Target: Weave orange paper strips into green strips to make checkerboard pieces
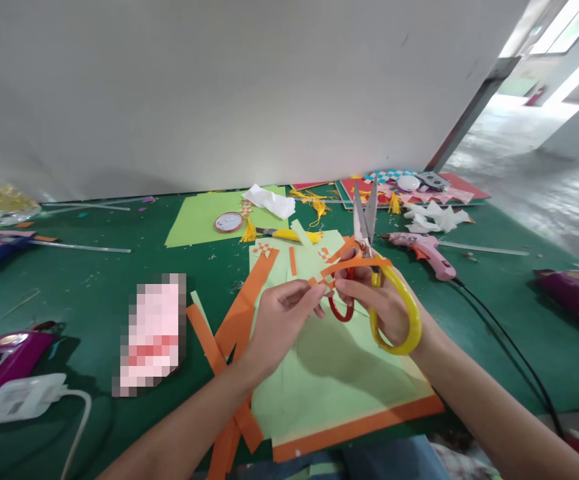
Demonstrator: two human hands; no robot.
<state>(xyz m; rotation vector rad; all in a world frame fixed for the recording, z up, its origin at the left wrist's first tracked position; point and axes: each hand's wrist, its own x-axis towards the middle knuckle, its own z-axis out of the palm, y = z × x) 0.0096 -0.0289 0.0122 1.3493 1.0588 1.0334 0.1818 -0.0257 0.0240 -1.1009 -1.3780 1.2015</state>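
Bright daylight from upper right; edges warped, slightly soft.

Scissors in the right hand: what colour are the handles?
The scissors have one yellow and one red handle, per the head view.

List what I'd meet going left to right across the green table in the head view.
Purple glue gun → white charger → blurred pink patch → left hand → right hand holding scissors → pink glue gun → purple tool.
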